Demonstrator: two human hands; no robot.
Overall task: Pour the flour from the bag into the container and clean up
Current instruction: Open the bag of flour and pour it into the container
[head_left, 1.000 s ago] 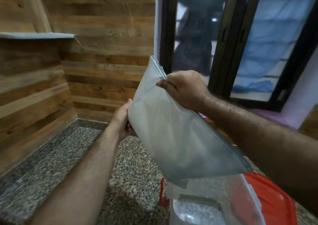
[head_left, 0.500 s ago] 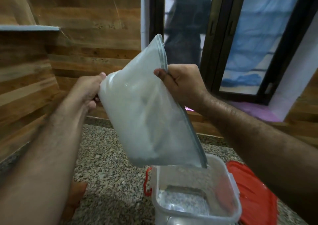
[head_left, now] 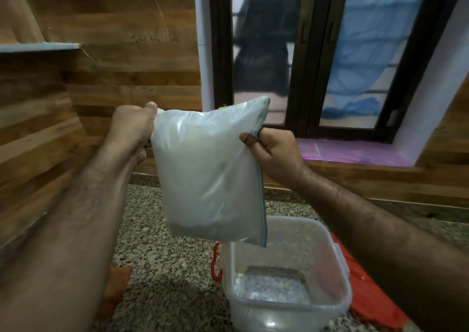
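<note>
A translucent zip bag of white flour [head_left: 205, 171] hangs in the air between my hands. My left hand [head_left: 132, 131] pinches its upper left corner. My right hand [head_left: 276, 151] grips the zip edge that runs down its right side. The bag's lower right corner hangs just over the far rim of a clear square plastic container [head_left: 284, 303] on the granite counter [head_left: 162, 268]. The container looks nearly empty, with a trace of white at its inner left edge. Its red lid [head_left: 368, 291] lies under and to the right of it.
Wood-panelled walls stand close on the left and behind. A small shelf [head_left: 38, 47] juts from the left wall. A dark-framed window [head_left: 317, 57] with a pink-covered sill [head_left: 355, 151] is at the back right. A brown object [head_left: 116, 286] lies on the counter under my left forearm.
My left hand has risen and swung the bag's closed end up and leftward. The bag now hangs more upright over the container, with the flour settled toward its lower end.
</note>
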